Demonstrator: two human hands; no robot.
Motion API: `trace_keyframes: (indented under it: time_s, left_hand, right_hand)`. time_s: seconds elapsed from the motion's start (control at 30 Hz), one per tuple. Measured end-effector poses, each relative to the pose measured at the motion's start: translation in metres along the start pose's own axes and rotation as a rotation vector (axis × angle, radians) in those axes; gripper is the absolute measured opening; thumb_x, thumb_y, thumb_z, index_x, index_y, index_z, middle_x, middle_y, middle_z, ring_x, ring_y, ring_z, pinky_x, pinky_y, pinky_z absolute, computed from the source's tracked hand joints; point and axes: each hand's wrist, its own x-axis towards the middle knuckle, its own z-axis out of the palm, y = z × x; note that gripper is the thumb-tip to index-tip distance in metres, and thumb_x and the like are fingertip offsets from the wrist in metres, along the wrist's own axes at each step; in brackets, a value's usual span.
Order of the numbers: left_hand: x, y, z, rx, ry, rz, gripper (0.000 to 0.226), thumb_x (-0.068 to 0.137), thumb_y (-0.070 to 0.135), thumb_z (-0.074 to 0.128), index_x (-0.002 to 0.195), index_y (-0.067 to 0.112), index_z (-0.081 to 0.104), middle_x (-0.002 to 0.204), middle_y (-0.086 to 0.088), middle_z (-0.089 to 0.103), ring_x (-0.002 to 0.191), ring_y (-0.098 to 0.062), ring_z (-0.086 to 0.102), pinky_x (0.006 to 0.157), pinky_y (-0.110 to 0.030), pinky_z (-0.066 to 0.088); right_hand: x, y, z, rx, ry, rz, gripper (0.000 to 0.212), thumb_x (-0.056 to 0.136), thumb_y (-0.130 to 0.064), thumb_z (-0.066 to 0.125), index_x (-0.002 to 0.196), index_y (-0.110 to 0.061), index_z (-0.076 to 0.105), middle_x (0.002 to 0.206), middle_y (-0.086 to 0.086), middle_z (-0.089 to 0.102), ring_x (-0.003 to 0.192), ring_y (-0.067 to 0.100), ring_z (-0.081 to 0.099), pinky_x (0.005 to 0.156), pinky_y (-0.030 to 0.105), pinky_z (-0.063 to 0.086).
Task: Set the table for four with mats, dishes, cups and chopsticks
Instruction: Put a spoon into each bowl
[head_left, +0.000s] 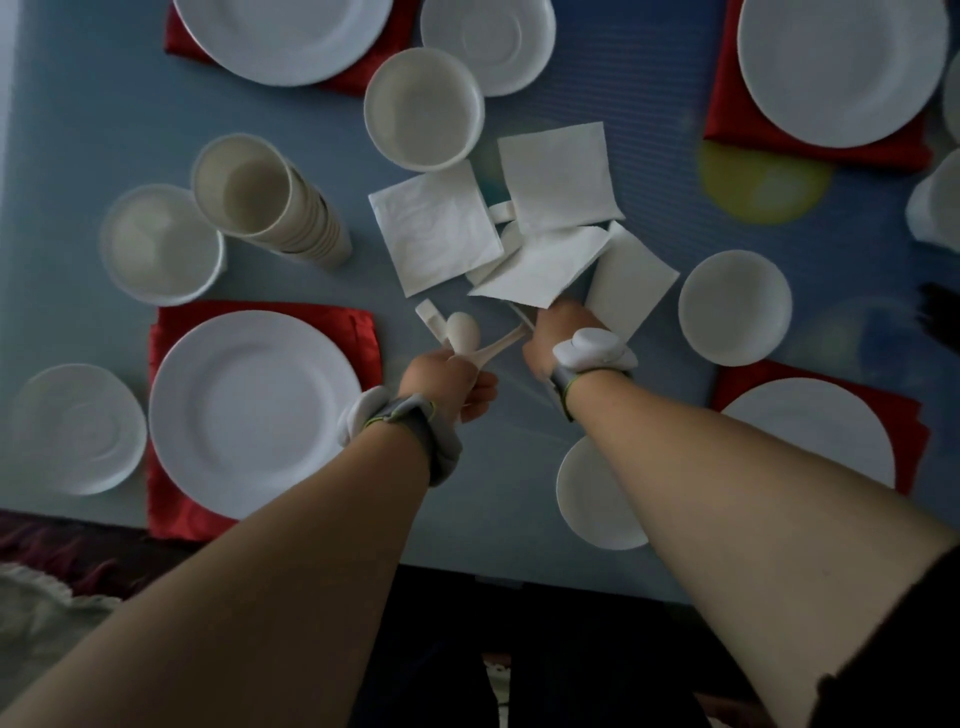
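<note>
Four red mats each carry a white plate: near left (254, 410), near right (810, 431), far left (283, 36), far right (841, 67). My left hand (447, 382) grips white ceramic spoons (460, 332) just right of the near-left plate. My right hand (553, 335) holds the edge of a white napkin (540, 267) in the table's middle; its fingers are hidden under the paper. Further napkins (434, 228) lie spread beside it, with a spoon handle (501, 210) poking out between them. A stack of paper cups (260, 200) stands at the left.
White bowls stand at the left (158, 244), centre back (423, 109) and right (735, 306). Saucers lie near left (78, 428), far centre (488, 44) and by the front edge (592, 499). The blue table (78, 130) ends close to me.
</note>
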Motion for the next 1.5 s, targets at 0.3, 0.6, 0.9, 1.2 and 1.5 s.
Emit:
trace_keyframes:
  time_s: [0.3, 0.6, 0.9, 1.2, 1.5]
  left_hand:
    - [-0.045, 0.002, -0.032, -0.171, -0.111, 0.081, 0.017, 0.090, 0.002, 0.043, 0.088, 0.007, 0.060, 0.077, -0.006, 0.063, 0.072, -0.016, 0.054, 0.062, -0.027, 0.041]
    - [-0.080, -0.005, -0.053, -0.093, 0.088, 0.150, 0.008, 0.080, 0.017, 0.057, 0.082, 0.015, 0.064, 0.079, -0.009, 0.067, 0.077, -0.029, 0.062, 0.072, -0.034, 0.047]
    - [-0.088, -0.013, -0.116, -0.114, 0.419, 0.081, 0.023, 0.088, 0.018, 0.049, 0.104, 0.009, 0.062, 0.080, -0.008, 0.062, 0.086, -0.031, 0.061, 0.085, -0.040, 0.049]
    - [-0.072, -0.015, -0.214, -0.269, 0.541, 0.021, 0.012, 0.089, 0.017, 0.044, 0.091, 0.017, 0.056, 0.070, -0.004, 0.059, 0.089, -0.028, 0.062, 0.093, -0.037, 0.050]
    - [-0.030, -0.013, -0.288, -0.155, 0.485, -0.042, 0.014, 0.084, 0.017, 0.047, 0.083, 0.013, 0.060, 0.067, -0.005, 0.061, 0.091, -0.032, 0.067, 0.075, -0.037, 0.051]
  right_hand:
    - [-0.071, -0.031, 0.005, 0.555, -0.186, 0.019, 0.009, 0.084, -0.022, 0.062, 0.079, -0.025, 0.056, 0.077, -0.007, 0.056, 0.082, 0.019, 0.057, 0.075, 0.029, 0.047]
    - [-0.116, -0.046, -0.011, 0.752, -0.330, -0.046, 0.002, 0.089, -0.020, 0.061, 0.088, -0.020, 0.062, 0.085, 0.001, 0.064, 0.083, 0.019, 0.062, 0.081, 0.030, 0.053]
    - [-0.133, -0.095, -0.013, 0.727, -0.407, -0.018, 0.010, 0.095, -0.005, 0.041, 0.099, -0.014, 0.042, 0.098, 0.018, 0.064, 0.048, 0.019, 0.053, 0.033, 0.013, 0.042]
    - [-0.119, -0.213, 0.027, 1.026, -0.275, 0.037, 0.007, 0.098, -0.014, 0.044, 0.101, -0.008, 0.042, 0.069, 0.006, 0.056, 0.048, 0.013, 0.052, 0.041, 0.017, 0.044]
    - [-0.065, -0.301, 0.070, 1.382, -0.268, 0.237, 0.034, 0.098, 0.000, 0.036, 0.131, -0.008, 0.036, 0.088, 0.011, 0.058, 0.064, 0.017, 0.057, 0.058, 0.027, 0.047]
